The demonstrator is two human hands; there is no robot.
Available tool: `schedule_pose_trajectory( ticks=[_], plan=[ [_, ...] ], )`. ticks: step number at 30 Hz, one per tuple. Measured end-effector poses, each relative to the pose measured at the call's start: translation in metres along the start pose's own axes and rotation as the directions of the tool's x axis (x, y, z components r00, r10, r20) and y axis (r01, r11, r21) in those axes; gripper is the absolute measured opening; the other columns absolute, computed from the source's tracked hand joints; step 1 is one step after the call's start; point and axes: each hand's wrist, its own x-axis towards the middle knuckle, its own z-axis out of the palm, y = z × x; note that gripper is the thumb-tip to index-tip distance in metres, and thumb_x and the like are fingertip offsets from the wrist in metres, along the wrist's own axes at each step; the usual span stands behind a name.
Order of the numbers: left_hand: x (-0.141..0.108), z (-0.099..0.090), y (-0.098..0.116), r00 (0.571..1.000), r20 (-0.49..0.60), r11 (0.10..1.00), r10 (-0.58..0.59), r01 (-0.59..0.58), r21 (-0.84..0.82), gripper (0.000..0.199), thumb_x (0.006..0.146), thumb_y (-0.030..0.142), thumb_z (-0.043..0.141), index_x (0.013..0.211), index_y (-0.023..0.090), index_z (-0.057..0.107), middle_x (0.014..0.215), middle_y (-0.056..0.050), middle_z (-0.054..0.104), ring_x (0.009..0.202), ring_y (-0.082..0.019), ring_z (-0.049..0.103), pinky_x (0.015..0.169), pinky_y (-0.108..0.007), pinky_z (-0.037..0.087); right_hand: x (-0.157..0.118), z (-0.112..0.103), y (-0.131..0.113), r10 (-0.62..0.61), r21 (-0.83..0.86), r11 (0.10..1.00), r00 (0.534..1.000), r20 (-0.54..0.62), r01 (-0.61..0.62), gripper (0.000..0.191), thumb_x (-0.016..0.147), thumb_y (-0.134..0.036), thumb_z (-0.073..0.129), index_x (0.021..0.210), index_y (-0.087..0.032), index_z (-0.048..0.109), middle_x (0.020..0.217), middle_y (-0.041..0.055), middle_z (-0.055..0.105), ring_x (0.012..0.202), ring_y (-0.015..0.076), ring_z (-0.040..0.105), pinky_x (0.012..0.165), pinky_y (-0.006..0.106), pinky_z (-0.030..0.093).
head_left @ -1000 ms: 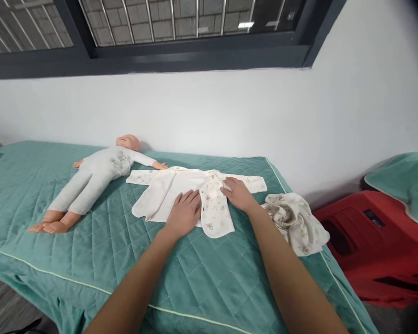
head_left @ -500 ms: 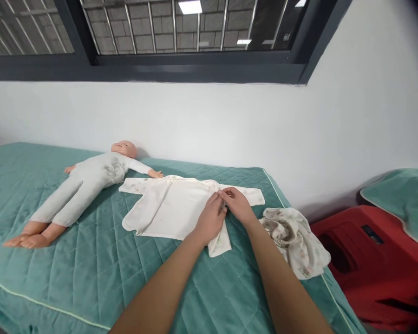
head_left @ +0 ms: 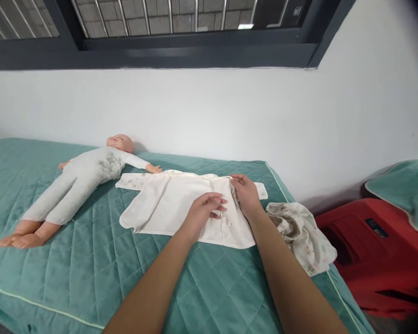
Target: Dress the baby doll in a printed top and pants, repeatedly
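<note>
Turned outward since the earlier pictures, the front panel (head_left: 237,232) on the side of the small white shirt (head_left: 174,208) away from the doll (head_left: 87,169) now lies plain side up, where its printed side shows before. That suggests the opening-out is nearly done: the panel nearer the doll is already folded back toward it, and the body of the shirt shows pale between the two (a few wrinkles remain near the hands).

Left hand (head_left: 205,208) is up off its flat press of a second ago and is over the turned panel, half open, fingers loosely bent and a little apart; it seems to grip nothing, though whether a fingertip brushes the cloth I cannot tell. Right hand (head_left: 244,192) is farther from the doll, its fingertips at the shirt's upper edge near the far sleeve (head_left: 261,190); its fingers are bent inward, but the thumb is hidden, so a pinch is likely rather than certain.

The shirt lies on the green quilted cover (head_left: 90,278), just beside the doll's outstretched arm. Farther from the doll, past the shirt, sits a crumpled printed cloth (head_left: 310,236).
</note>
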Motion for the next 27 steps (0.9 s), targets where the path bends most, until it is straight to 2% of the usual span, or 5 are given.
schedule_pose_trajectory(
  ticks=[2, 6, 9, 14, 27],
  plan=[
    [0.001, -0.002, -0.002, 0.999, 0.026, 0.999, 0.026, -0.027, 0.023, 0.031, 0.087, 0.029, 0.061, 0.115, 0.016, 0.062, 0.116, -0.013, 0.069, 0.090, -0.019, 0.070, 0.066, -0.026, 0.053, 0.000, -0.004, 0.002, 0.036, 0.040, 0.999, 0.998, -0.059, -0.033, 0.048, 0.078, -0.050, 0.054, 0.116, -0.021, 0.056, 0.109, 0.0100, 0.069, 0.097, 0.0239, 0.064, 0.078, 0.036, 0.052],
    [0.008, -0.016, -0.008, 0.948, -0.212, 0.888, 0.239, -0.125, 0.442, 0.034, 0.087, 0.019, 0.055, 0.120, 0.016, 0.058, 0.116, -0.011, 0.067, 0.102, -0.021, 0.065, 0.084, -0.036, 0.055, -0.003, -0.014, 0.005, 0.139, 0.025, 0.990, 0.984, -0.115, -0.137, 0.040, 0.074, -0.045, 0.064, 0.106, -0.021, 0.059, 0.106, 0.0103, 0.071, 0.084, 0.0225, 0.066, 0.074, 0.037, 0.053],
    [0.013, -0.026, -0.012, 0.912, -0.131, 0.554, 0.390, -0.119, 0.824, 0.032, 0.088, 0.014, 0.049, 0.118, 0.014, 0.062, 0.124, -0.012, 0.066, 0.121, -0.024, 0.057, 0.108, -0.042, 0.043, -0.010, -0.019, 0.003, 0.142, -0.125, 0.981, 0.987, -0.079, -0.151, 0.040, 0.074, -0.041, 0.069, 0.106, -0.019, 0.062, 0.093, 0.0082, 0.072, 0.079, 0.0223, 0.065, 0.075, 0.037, 0.051],
    [0.022, -0.029, -0.016, 0.946, 0.150, 0.113, 0.289, -0.189, 0.975, 0.039, 0.094, 0.021, 0.043, 0.130, 0.018, 0.058, 0.147, -0.008, 0.053, 0.138, -0.024, 0.043, 0.118, -0.044, 0.032, -0.019, -0.022, -0.004, 0.037, -0.465, 0.883, 0.998, -0.058, -0.059, 0.038, 0.086, -0.029, 0.056, 0.122, -0.017, 0.059, 0.099, 0.0070, 0.072, 0.088, 0.0205, 0.065, 0.084, 0.033, 0.048],
    [0.073, -0.040, -0.010, 0.924, 0.283, -0.080, 0.258, -0.271, 0.959, 0.047, 0.101, 0.034, 0.032, 0.144, 0.021, 0.045, 0.152, -0.006, 0.046, 0.141, -0.024, 0.038, 0.118, -0.044, 0.030, -0.021, -0.025, 0.003, -0.039, -0.648, 0.760, 0.990, -0.133, -0.057, 0.038, 0.087, -0.010, 0.046, 0.121, -0.013, 0.062, 0.127, 0.0161, 0.064, 0.122, 0.0261, 0.056, 0.107, 0.039, 0.039]
  ],
)
